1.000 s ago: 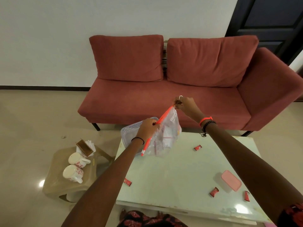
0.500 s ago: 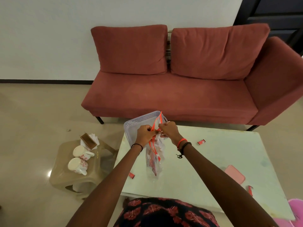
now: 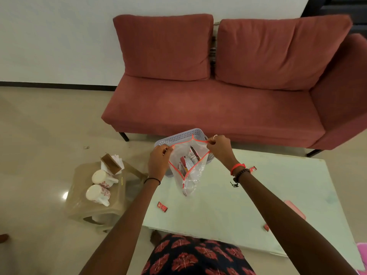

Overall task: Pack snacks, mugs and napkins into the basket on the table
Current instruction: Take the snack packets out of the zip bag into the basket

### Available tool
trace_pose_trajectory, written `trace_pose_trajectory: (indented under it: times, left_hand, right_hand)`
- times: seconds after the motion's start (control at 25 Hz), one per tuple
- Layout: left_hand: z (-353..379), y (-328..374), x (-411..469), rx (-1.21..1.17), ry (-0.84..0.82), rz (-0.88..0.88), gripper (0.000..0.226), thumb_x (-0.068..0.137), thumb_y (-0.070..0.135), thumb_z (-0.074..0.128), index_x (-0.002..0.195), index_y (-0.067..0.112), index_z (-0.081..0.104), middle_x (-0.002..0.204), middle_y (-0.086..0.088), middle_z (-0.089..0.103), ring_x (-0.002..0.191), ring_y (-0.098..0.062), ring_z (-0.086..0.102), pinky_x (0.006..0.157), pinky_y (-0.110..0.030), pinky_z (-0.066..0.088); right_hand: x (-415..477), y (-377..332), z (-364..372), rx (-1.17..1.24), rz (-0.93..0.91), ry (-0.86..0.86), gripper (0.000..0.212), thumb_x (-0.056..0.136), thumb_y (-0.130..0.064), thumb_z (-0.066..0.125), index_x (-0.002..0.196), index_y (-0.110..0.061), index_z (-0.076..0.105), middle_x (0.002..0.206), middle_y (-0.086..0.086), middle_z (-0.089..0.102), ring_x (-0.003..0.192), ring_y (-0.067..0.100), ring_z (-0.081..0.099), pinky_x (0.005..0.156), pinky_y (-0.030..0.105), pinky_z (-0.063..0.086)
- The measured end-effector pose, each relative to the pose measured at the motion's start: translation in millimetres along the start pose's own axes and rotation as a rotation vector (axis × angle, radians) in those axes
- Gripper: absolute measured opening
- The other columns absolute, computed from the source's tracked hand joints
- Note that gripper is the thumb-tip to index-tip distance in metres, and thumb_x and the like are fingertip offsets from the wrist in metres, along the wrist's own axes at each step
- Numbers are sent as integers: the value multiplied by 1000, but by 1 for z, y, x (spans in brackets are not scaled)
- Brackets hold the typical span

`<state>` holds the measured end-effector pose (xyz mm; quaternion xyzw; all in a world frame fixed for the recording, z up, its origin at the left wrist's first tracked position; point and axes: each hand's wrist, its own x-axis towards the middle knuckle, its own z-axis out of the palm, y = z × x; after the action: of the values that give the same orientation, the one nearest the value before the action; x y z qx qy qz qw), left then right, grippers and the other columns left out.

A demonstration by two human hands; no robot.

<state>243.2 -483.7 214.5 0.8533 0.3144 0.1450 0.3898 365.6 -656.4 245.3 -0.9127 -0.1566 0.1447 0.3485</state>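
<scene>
Black band (image 3: 152, 180) L; orange band (image 3: 237, 167), black beads (image 3: 241, 172) R; red-floral garment (image 3: 194, 257).

Low pale-green table (image 3: 258, 195) on beige floor (image 3: 39, 135). On tabletop: lavender basket (image 3: 178, 136) at far L corner; red snack packet (image 3: 162, 207) near front L edge; second packet (image 3: 252, 168) by far edge, approx mid-table; third packet (image 3: 266, 227) toward front R; flat pink box (image 3: 296, 210) at R, partly hidden. Brown stool (image 3: 119, 203) on floor just L of table, w/ two white red-patterned mugs, far mug (image 3: 101, 178) and near mug (image 3: 97, 194), side by side; wooden holder (image 3: 110, 164) w/ white napkins (image 3: 117, 158) at stool's far edge. Red sofa (image 3: 198, 108) on floor beyond table.
</scene>
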Motion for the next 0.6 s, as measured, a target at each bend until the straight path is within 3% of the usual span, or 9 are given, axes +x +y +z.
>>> trace_pose_trajectory:
  times: [0.08,0.16,0.28,0.36,0.48,0.6]
  left_hand:
    - [0,-2,8,-8,22,56,24,92,27,57,76,9,63,66,6,51,57,-4,47,51,-11,35]
    - [2,-4,13,-34,38,114,23,92,26,58,74,12,60,63,12,46,56,-1,46,53,-6,39]
    - [4,-10,20,-45,33,155,27,93,26,58,68,16,53,61,13,45,54,-3,45,52,-7,39]
    - [6,-17,23,-26,28,142,27,93,27,57,69,16,54,64,8,48,54,-4,46,52,-8,40]
    - [11,-30,30,-7,44,139,30,94,25,56,68,9,56,66,3,50,53,-7,45,50,-8,38]
    - [17,-38,37,-5,60,134,28,93,22,57,72,4,61,68,-1,53,57,-10,46,52,-10,34]
  right_hand:
    - [1,-1,7,-47,-19,-5,23,84,2,48,96,10,66,93,24,70,89,37,65,80,40,54]
    - [-3,-4,18,-14,-13,18,25,86,3,50,107,6,62,105,19,66,93,31,61,78,33,51]
    - [-8,-13,41,-34,-90,183,35,86,0,59,120,3,48,117,18,51,102,27,49,83,33,48]
    - [-5,-26,65,-73,-183,182,28,87,-6,60,112,2,50,116,20,52,103,28,50,90,36,48]
    - [10,-47,105,-162,-94,-190,19,87,-19,62,95,-5,52,104,18,62,88,26,56,81,32,48]
    - [29,-50,138,-303,-55,-438,15,88,-17,60,82,-5,54,94,18,64,101,32,61,80,33,45]
